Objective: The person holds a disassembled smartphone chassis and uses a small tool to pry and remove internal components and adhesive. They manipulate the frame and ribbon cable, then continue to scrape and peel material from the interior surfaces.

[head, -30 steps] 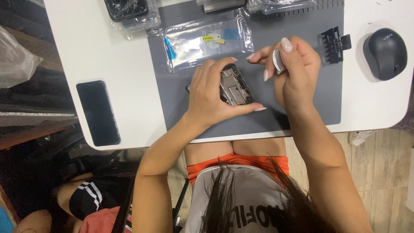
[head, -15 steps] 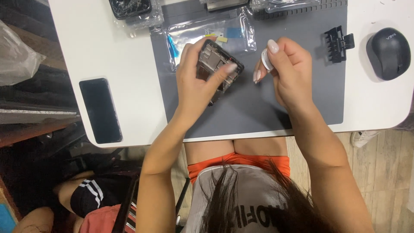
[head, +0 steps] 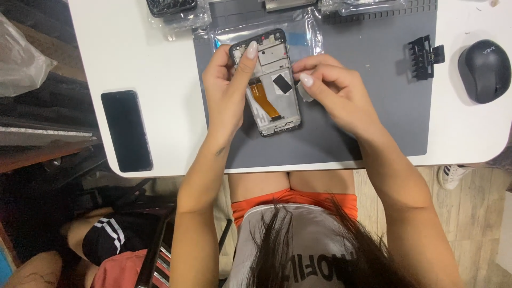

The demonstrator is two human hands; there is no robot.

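Phone frame (head: pixel 272 85) now turned upright, laid flat on grey mat (head: pixel 373 106). Held by left hand (head: pixel 226 88), fingers closed round side. Small clear piece (head: pixel 306 95) pinched shut in right hand (head: pixel 333 93), brought against frame edge.

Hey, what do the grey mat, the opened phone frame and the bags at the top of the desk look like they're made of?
Mat: probably silicone or rubber, matte grey, with moulded ridges along its top edge. Phone frame: apparently metal and plastic, a dull silvery plate in a black rim, with an orange flex strip that looks like thin film. Bags: clear plastic film, glossy and wrinkled.
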